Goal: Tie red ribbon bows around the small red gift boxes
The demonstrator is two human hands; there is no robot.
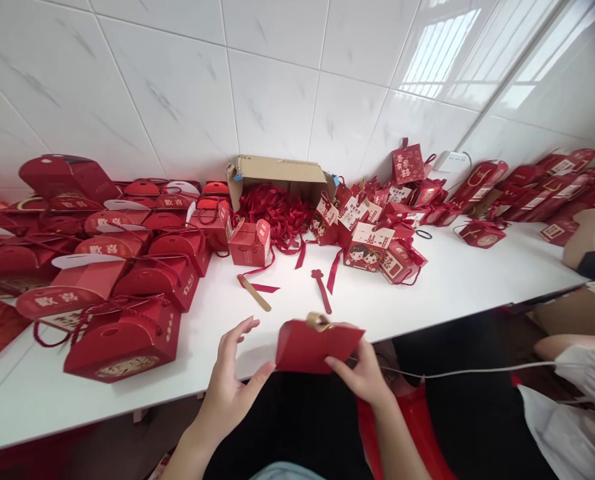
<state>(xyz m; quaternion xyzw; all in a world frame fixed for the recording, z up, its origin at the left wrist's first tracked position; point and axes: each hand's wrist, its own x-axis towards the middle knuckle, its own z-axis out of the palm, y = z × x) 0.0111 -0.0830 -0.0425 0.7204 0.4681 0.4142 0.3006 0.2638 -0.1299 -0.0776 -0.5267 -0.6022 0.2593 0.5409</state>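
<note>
My right hand grips the right side of a red paper gift box, thumb on its near face. A gold strap forms a loop at the top of this box. Close by its left edge is my left hand, fingers spread, the thumb tip at or just beside the box's edge; whether it touches I cannot tell. On the white table beyond lie a gold strip and a dark red strip with a flower-shaped end.
Rows of red gift boxes fill the left. A cardboard carton with red ribbons stands against the wall. Small printed boxes crowd its right. A power strip sits behind. Another person's arm shows at far right.
</note>
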